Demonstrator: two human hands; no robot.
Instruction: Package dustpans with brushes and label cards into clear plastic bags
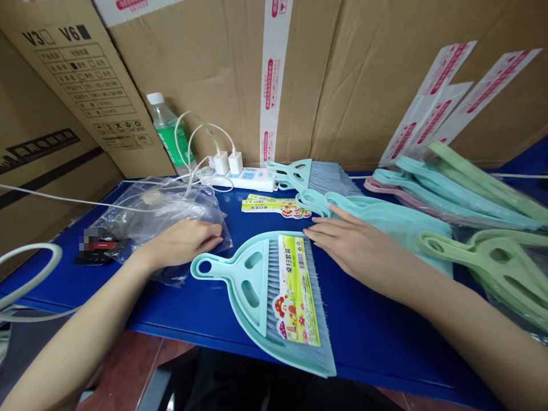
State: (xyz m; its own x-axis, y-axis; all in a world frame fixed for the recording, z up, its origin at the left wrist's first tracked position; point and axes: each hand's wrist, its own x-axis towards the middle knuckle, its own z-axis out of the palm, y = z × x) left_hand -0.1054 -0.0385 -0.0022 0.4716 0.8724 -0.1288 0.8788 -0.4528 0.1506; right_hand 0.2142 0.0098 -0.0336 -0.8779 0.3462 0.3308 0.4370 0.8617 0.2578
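A mint-green dustpan (246, 328) lies at the table's front with a matching brush (250, 291) nested in it. A printed card (299, 291) rests across the grey-blue bristles. My left hand (190, 240) is closed, its curled fingers at the edge of the clear plastic bags (166, 211), left of the dustpan handle. My right hand (351, 245) has its fingers stretched out above the dustpan's far right corner. Just beyond its fingertips lie the handles of stacked mint dustpans (398, 222), partly hidden by that hand.
Printed cards (261, 205) and loose brushes (299, 174) lie behind. A power strip (257, 180) with white plugs and cables and a bottle (171, 134) stand against the cardboard boxes (214, 68). Bagged sets (466, 182) and green dustpans (492, 257) fill the right side.
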